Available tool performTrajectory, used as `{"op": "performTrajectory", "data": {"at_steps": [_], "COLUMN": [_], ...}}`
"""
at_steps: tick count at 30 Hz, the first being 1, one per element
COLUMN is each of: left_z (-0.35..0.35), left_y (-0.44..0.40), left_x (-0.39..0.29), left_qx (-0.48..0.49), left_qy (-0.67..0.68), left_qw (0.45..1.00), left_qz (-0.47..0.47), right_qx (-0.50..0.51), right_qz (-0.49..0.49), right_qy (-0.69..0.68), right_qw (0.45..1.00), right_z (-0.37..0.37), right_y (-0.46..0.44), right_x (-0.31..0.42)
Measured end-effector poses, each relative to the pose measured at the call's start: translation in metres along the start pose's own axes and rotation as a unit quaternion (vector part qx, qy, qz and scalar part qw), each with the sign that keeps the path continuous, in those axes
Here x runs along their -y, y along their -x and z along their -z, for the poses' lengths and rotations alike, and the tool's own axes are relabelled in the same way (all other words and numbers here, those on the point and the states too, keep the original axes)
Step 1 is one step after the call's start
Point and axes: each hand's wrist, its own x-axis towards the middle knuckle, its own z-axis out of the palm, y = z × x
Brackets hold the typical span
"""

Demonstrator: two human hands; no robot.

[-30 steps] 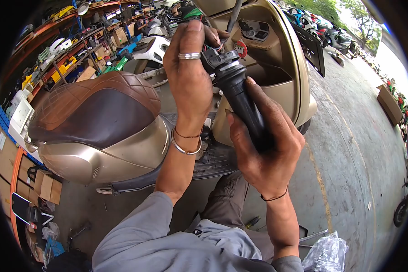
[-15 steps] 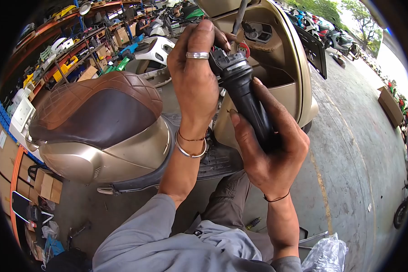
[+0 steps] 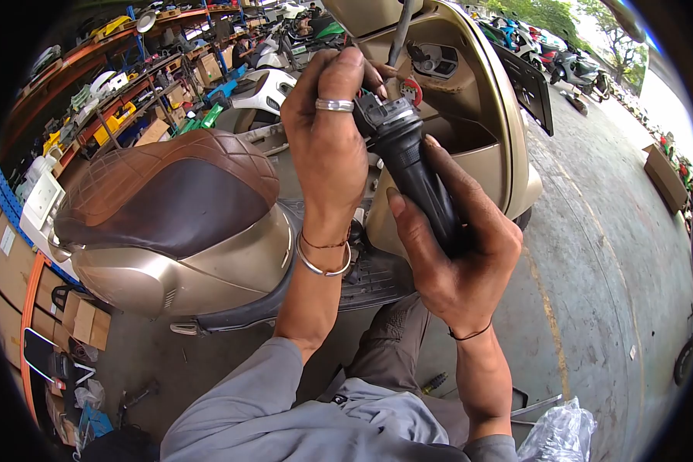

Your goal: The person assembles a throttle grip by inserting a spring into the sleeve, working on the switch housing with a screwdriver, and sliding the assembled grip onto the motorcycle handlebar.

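A scooter's black handlebar grip [image 3: 433, 192] points down toward me, with a switch housing [image 3: 393, 119] at its upper end. My right hand [image 3: 470, 250] is wrapped round the grip from below, its thumb and index finger along the two sides. My left hand [image 3: 331, 146], with a ring and a bangle, is closed at the far side of the housing. Its fingertips are partly hidden there, beside a thin bit of red wire. A red round piece [image 3: 412, 92] shows just behind the housing.
The gold scooter's front shield [image 3: 508, 154] stands ahead, and its brown quilted seat [image 3: 200, 192] is at my left. Shelves of parts [image 3: 108, 100] line the far left. A clear plastic bag [image 3: 558, 431] and a screwdriver-like tool [image 3: 435, 383] lie on the floor.
The view has shifted slightly. Both hands keep their hold on the grip and housing, which have hardly moved.
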Motion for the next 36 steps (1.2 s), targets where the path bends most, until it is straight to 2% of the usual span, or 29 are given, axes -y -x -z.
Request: {"op": "performTrajectory", "data": {"at_steps": [7,10,13,22,25,36], "left_z": [0.001,0.006,0.006,0.003,0.004,-0.003], "left_y": [-0.004,-0.004,-0.004,-0.001,-0.001,0.001], "left_x": [0.005,-0.001,0.002,-0.002,0.004,0.0], "left_qx": [0.002,0.02,0.013,-0.001,-0.007,-0.043], "left_qy": [0.076,0.027,0.038,0.034,0.068,0.052], "left_qw": [0.997,0.997,0.998,0.997,0.997,0.997], "left_qz": [0.011,0.072,0.043,0.064,0.046,0.032], "right_qx": [-0.011,-0.016,-0.014,0.006,0.005,0.021], "right_qz": [0.027,0.04,0.032,-0.014,-0.018,-0.046], "right_qy": [-0.001,0.007,0.0,-0.013,-0.02,-0.032], "right_qw": [1.0,0.999,0.999,1.0,1.0,0.998], "right_z": [-0.004,-0.005,-0.005,-0.002,-0.001,0.003], "right_y": [0.001,0.002,0.002,0.0,0.001,-0.002], "right_x": [-0.001,0.001,0.003,0.007,0.006,0.007]}}
